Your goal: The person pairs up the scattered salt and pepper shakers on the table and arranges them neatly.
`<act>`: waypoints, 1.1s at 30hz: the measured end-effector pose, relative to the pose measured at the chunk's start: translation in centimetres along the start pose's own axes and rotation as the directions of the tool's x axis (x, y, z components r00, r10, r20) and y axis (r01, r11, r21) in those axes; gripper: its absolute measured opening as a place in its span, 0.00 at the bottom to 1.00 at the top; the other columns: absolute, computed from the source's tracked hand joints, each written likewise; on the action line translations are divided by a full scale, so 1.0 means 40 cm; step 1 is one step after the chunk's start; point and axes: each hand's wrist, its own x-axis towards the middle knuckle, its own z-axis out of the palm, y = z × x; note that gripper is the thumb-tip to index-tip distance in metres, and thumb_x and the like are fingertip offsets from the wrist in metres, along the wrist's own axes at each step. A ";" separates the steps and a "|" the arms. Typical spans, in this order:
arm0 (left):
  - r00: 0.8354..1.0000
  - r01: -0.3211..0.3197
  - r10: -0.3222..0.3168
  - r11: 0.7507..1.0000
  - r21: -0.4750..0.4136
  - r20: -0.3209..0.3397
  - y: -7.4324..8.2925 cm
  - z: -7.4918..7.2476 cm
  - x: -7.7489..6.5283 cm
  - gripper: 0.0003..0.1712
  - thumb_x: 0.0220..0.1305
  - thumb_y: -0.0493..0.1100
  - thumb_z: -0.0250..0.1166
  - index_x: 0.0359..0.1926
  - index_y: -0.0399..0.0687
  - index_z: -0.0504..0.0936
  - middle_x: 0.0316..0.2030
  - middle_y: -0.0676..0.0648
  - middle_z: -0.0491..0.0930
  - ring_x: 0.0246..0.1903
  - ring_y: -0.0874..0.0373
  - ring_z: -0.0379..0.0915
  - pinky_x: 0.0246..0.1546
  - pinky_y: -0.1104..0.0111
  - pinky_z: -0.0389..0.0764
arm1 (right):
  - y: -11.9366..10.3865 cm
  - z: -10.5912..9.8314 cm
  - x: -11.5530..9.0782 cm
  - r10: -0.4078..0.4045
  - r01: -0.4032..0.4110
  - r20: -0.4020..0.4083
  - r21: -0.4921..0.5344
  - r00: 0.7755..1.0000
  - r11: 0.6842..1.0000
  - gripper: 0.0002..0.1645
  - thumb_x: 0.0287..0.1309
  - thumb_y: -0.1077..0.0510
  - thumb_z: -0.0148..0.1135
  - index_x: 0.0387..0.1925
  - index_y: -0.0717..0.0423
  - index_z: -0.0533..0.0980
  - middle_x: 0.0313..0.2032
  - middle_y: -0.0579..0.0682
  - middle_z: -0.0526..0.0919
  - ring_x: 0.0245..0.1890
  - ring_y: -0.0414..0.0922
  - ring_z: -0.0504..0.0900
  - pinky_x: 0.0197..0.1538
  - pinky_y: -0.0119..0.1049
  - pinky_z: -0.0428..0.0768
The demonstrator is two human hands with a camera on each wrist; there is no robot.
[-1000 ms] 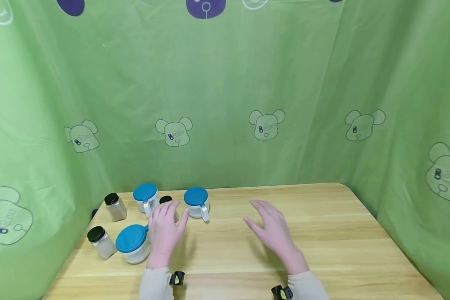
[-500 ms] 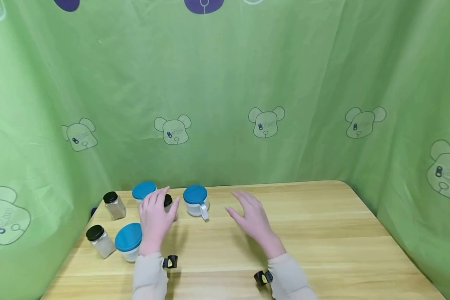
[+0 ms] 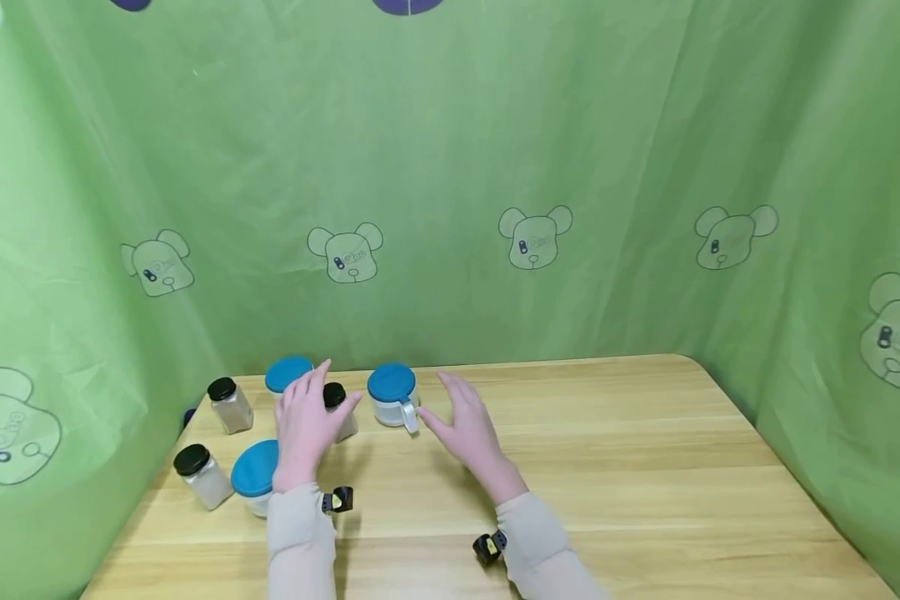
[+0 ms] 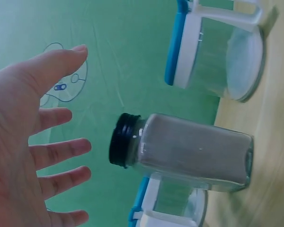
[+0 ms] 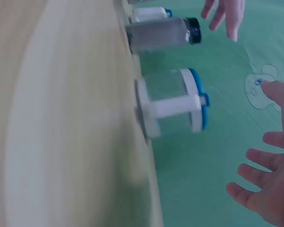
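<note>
Left hand (image 3: 305, 425): fingers spread well apart, nothing held. Nearest item: square-sided clear jar with a black screw cap (image 4: 196, 150), upright on the pale wood-grain worktop (image 3: 645, 467); the cap lies below the fingers, with a visible gap in the left wrist view.

Right hand (image 3: 465, 429): fingers parted, thumb held away from them, nothing held. Nearest item: round clear jar with a blue lid and white handle (image 3: 393, 400), upright, just beside the thumb; the right wrist view shows it apart from the fingers.

Also, at left: two further black-capped jars, one at the rear (image 3: 231, 407); two further blue-lidded jars, both partly hidden by the left hand or forearm. Behind: green printed curtain (image 3: 435, 167).
</note>
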 end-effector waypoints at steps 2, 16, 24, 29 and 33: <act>1.000 0.005 -0.005 1.000 0.006 0.011 -0.003 0.004 0.001 0.46 0.59 0.66 0.64 0.73 0.54 0.60 0.70 0.40 0.64 0.69 0.38 0.54 0.69 0.38 0.50 | -0.005 0.020 0.005 0.004 -0.004 0.008 0.017 1.000 1.000 0.45 0.58 0.40 0.65 0.71 0.52 0.62 0.68 0.56 0.68 0.69 0.58 0.66 0.70 0.56 0.65; 0.998 0.042 -0.045 0.996 0.083 0.036 -0.022 0.031 0.001 0.50 0.56 0.63 0.68 0.73 0.49 0.58 0.71 0.39 0.63 0.68 0.37 0.54 0.68 0.37 0.50 | -0.030 0.110 0.054 -0.007 0.006 0.059 0.016 0.998 1.000 0.48 0.56 0.40 0.67 0.70 0.57 0.61 0.69 0.61 0.65 0.70 0.60 0.63 0.67 0.62 0.65; 0.995 0.092 -0.095 0.993 0.079 0.030 -0.033 0.042 0.005 0.46 0.59 0.58 0.68 0.72 0.44 0.60 0.69 0.38 0.64 0.68 0.35 0.54 0.69 0.37 0.49 | -0.017 0.155 0.084 0.033 -0.034 0.089 0.019 0.995 0.999 0.52 0.55 0.38 0.67 0.72 0.59 0.58 0.70 0.62 0.62 0.71 0.60 0.60 0.67 0.63 0.65; 0.990 0.139 -0.141 0.987 0.084 0.018 -0.036 0.049 0.009 0.47 0.57 0.56 0.69 0.72 0.42 0.61 0.68 0.34 0.65 0.67 0.32 0.54 0.67 0.37 0.51 | -0.007 0.169 0.102 0.068 -0.073 0.119 0.037 0.991 0.997 0.55 0.54 0.37 0.67 0.73 0.57 0.55 0.71 0.62 0.60 0.72 0.60 0.59 0.67 0.63 0.65; 0.984 0.174 -0.177 0.980 0.098 0.016 -0.038 0.055 0.008 0.46 0.55 0.54 0.70 0.70 0.41 0.63 0.67 0.34 0.66 0.66 0.32 0.56 0.63 0.36 0.55 | 0.001 0.178 0.109 0.100 -0.108 0.154 0.042 0.983 0.993 0.57 0.53 0.36 0.68 0.74 0.56 0.52 0.72 0.61 0.59 0.72 0.60 0.58 0.68 0.61 0.64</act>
